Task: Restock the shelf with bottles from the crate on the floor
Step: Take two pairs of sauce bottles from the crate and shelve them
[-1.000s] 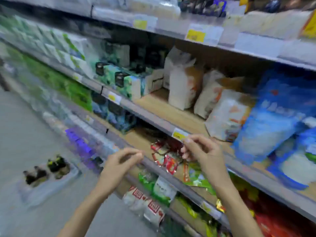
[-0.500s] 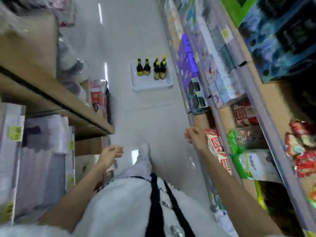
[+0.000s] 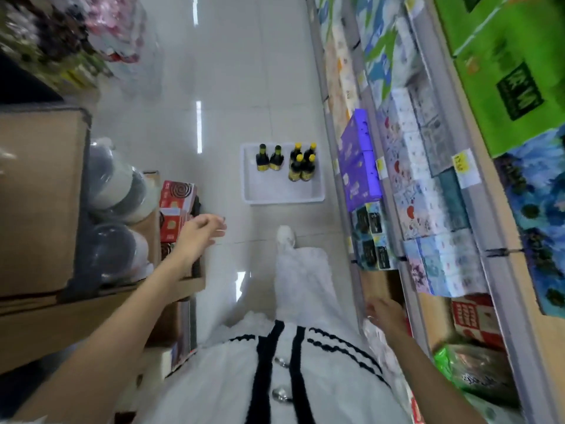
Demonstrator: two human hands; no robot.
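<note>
A white crate (image 3: pixel 282 194) stands on the aisle floor ahead of my feet. Several dark bottles with yellow caps (image 3: pixel 287 162) stand upright in its far half. My left hand (image 3: pixel 200 235) hangs open and empty over the left shelf edge, short of the crate. My right hand (image 3: pixel 383 313) is lower and closer to me, beside the right shelf's bottom edge, fingers loosely spread and empty. Both hands are well apart from the bottles.
The right shelving (image 3: pixel 428 191) holds boxed and bagged goods in tiers. On the left, a cardboard box (image 3: pixel 39 194), lidded tubs (image 3: pixel 122 185) and red boxes (image 3: pixel 177 206) crowd a low shelf. My white shoe (image 3: pixel 286 237) steps on the tiled aisle floor (image 3: pixel 232 87).
I turned from the shelf front to look down the aisle. The crate is nearer now. My left hand swung forward and my right hand dropped back beside the shelf.
</note>
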